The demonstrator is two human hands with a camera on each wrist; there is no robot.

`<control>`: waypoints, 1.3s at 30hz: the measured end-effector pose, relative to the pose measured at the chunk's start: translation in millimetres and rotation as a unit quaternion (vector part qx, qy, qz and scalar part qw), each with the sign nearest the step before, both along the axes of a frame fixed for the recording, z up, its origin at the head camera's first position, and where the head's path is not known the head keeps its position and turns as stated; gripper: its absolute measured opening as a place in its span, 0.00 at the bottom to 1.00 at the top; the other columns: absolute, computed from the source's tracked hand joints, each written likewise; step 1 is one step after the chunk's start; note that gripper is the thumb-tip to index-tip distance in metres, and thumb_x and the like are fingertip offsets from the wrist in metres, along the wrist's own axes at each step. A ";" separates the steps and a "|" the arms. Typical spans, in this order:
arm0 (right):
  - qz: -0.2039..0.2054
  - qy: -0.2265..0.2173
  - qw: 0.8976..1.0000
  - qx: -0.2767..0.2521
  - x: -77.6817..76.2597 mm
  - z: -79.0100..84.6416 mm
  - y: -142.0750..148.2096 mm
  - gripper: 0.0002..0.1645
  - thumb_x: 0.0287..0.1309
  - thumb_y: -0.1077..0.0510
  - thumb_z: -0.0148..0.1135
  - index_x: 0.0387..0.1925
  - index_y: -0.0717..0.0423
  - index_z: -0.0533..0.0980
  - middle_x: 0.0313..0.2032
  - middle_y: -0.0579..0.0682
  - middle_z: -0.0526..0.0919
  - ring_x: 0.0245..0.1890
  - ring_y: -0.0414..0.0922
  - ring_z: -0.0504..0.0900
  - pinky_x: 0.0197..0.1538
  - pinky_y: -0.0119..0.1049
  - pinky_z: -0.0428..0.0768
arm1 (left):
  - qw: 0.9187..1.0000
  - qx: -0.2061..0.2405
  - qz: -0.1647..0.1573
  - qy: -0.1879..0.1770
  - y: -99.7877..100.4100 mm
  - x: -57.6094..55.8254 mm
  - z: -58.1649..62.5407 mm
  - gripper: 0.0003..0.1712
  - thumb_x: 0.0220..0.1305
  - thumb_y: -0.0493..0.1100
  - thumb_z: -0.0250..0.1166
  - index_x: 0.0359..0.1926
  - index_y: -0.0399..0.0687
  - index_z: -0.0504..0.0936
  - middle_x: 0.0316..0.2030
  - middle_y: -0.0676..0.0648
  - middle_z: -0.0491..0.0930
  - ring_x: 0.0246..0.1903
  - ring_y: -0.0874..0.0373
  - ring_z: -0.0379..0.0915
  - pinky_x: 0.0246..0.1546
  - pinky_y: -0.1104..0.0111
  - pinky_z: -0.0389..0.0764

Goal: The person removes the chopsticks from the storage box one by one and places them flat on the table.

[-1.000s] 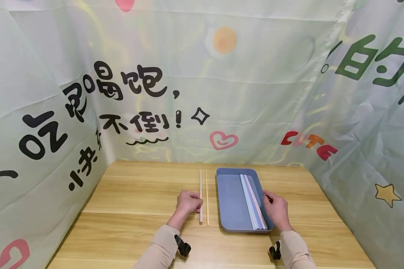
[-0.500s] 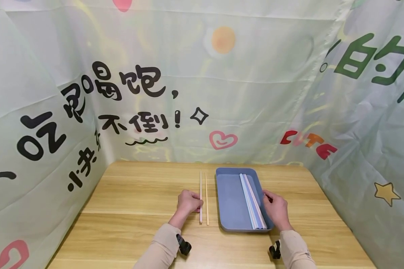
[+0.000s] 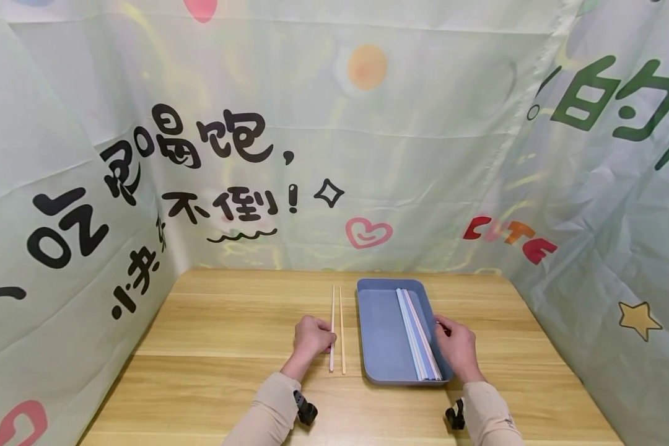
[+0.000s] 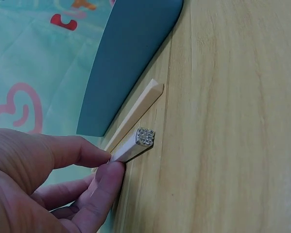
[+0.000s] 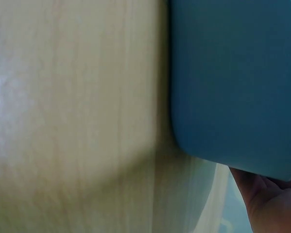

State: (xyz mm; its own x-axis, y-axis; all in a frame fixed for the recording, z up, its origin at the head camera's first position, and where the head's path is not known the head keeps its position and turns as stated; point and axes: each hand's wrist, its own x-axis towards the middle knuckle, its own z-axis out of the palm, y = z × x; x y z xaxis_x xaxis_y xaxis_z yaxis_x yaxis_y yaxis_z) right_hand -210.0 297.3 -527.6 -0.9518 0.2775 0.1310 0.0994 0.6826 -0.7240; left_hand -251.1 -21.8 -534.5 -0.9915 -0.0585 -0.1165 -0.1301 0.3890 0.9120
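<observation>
My left hand [image 3: 313,336] pinches a pale pink-white chopstick [image 3: 332,310] between thumb and fingers near its thick end. In the left wrist view that end carries a square of small glittering studs. Just right of it, almost parallel, lies a plain wooden chopstick [image 3: 342,334] on the table. A blue-grey tray [image 3: 380,328] stands further right, with a bundle of several pastel chopsticks [image 3: 418,337] along its right side. At the tray's right rim my right hand [image 3: 458,348] grips the edge; in the right wrist view the tray wall [image 5: 232,87] hides most of its fingers.
The wood-grain table [image 3: 212,334] is enclosed by printed pale green cloth [image 3: 424,161] at the back and both sides. A small black device [image 3: 305,409] is strapped at the left wrist, and another black device [image 3: 455,415] at the right.
The held chopstick has turned slightly, its far tip swinging right toward the wooden chopstick. The right hand and the tray stay as they were.
</observation>
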 end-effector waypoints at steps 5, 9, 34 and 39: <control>-0.001 -0.001 1.000 -0.002 -0.3 -0.6 0.7 0.23 0.74 0.62 0.54 0.64 0.67 0.79 0.56 0.70 0.85 0.45 0.54 0.83 0.34 0.27 0.78 | 1.000 -0.008 0.002 0.004 1.0 -0.5 -1.3 0.10 0.53 0.28 0.74 0.38 0.32 0.89 0.26 0.42 0.88 0.15 0.59 0.82 0.18 0.69 0.86; -0.004 -0.001 1.000 0.000 -0.3 -1.5 1.3 0.23 0.74 0.62 0.54 0.64 0.67 0.79 0.55 0.69 0.85 0.44 0.53 0.83 0.34 0.28 0.78 | 1.000 -0.023 0.009 -0.001 1.9 -1.9 0.8 0.08 0.55 0.32 0.75 0.38 0.35 0.90 0.25 0.43 0.88 0.15 0.58 0.82 0.18 0.69 0.86; -0.001 0.017 1.000 0.009 -1.6 -3.8 2.0 0.22 0.73 0.62 0.54 0.63 0.67 0.79 0.54 0.69 0.86 0.44 0.54 0.84 0.34 0.28 0.78 | 0.995 0.086 0.004 0.054 36.7 -1.6 29.8 0.13 0.55 0.28 0.69 0.43 0.29 0.89 0.28 0.40 0.90 0.20 0.55 0.84 0.18 0.72 0.83; 0.000 0.018 1.000 0.013 -1.5 -3.6 2.3 0.22 0.73 0.62 0.54 0.63 0.67 0.80 0.54 0.69 0.86 0.42 0.53 0.84 0.33 0.28 0.77 | 0.995 0.087 -0.014 0.050 46.0 -0.7 30.8 0.14 0.55 0.30 0.68 0.44 0.30 0.89 0.28 0.41 0.90 0.21 0.43 0.87 0.20 0.68 0.86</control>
